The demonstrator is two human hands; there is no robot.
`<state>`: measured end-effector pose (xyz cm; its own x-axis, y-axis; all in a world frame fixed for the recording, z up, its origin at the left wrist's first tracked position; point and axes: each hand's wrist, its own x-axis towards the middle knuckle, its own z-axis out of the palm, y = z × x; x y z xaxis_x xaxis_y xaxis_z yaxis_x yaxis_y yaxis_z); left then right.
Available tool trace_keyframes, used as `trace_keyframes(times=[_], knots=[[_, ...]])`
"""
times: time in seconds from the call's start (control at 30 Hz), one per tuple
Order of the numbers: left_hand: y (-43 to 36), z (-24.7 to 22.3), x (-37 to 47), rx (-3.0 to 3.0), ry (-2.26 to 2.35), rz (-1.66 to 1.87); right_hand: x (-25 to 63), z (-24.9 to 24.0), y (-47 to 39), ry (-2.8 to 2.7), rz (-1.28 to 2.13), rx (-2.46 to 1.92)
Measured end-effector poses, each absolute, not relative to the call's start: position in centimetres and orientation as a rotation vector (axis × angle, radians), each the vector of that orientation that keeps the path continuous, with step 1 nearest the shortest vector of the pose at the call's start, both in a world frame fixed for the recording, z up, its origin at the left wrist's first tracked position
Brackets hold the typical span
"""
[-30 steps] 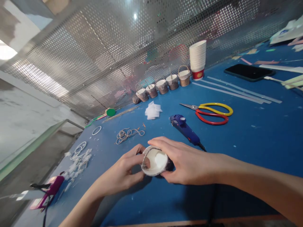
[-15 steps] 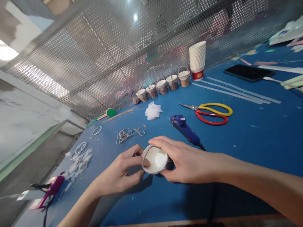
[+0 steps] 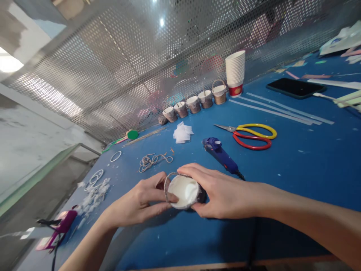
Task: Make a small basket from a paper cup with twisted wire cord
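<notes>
A small paper cup (image 3: 184, 190) with a white inside and a twine-wrapped outside lies tilted, its mouth toward me. My right hand (image 3: 210, 188) is wrapped round its far side and grips the wall. At the near left, my left hand (image 3: 149, 201) pinches the rim, one finger reaching inside the cup. A twine handle (image 3: 166, 188) arcs out past the rim, close against the left fingers. Just beyond the right hand lies a blue glue gun (image 3: 221, 154). Loose twine (image 3: 152, 162) is coiled on the table past the left hand.
Scissors (image 3: 251, 135) with yellow and red handles lie at right, near white strips (image 3: 276, 109) and a phone (image 3: 296, 88). Along the perforated panel stand several twine-wrapped cups (image 3: 193, 104) and a stack of paper cups (image 3: 235, 71). White squares (image 3: 182, 133) lie mid-table.
The twine handle has swung outward from inside the cup's rim to stand out on the left. My left fingers have shifted slightly at the rim; the right hand keeps its grip.
</notes>
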<state>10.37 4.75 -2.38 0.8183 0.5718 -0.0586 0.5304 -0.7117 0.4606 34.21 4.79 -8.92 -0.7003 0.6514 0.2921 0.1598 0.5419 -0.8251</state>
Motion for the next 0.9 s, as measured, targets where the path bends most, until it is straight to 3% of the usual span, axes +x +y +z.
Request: trace_keyframes(times=[0.23,0.9], knots=[[5.12,-2.29,10.85,2.340,0.799,0.220,34.10,-8.87,4.79,-2.216,1.056,-0.631],[5.32,-1.38,11.40,2.246,0.923,0.061,34.14,-8.83,4.77,-2.240,1.019,-0.582]])
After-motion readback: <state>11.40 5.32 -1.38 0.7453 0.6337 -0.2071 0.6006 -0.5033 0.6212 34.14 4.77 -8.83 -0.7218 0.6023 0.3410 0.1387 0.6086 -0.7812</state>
